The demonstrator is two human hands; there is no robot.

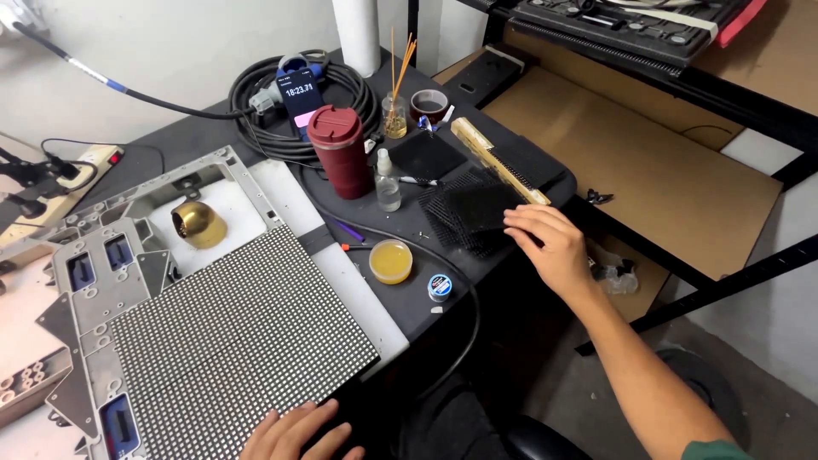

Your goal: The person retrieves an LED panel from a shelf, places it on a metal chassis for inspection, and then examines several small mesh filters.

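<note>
right hand [554,247] resting flat, fingers spread, on black mesh [467,213] at centre right | left hand [294,434] lying open-fingered on LED panel [234,341] at bottom | red tumbler [341,152], yellow tin [391,261], cable [464,290] crowding the worktop [426,298] between

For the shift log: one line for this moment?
left hand: on dotted panel | right hand: on black mesh pieces | red cup: upright

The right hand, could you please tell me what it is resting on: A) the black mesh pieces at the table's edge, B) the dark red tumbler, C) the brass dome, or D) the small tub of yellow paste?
A: the right hand lies with its fingers on the black mesh pieces, apart from the dark red tumbler, the yellow paste tub and the brass dome.
</note>
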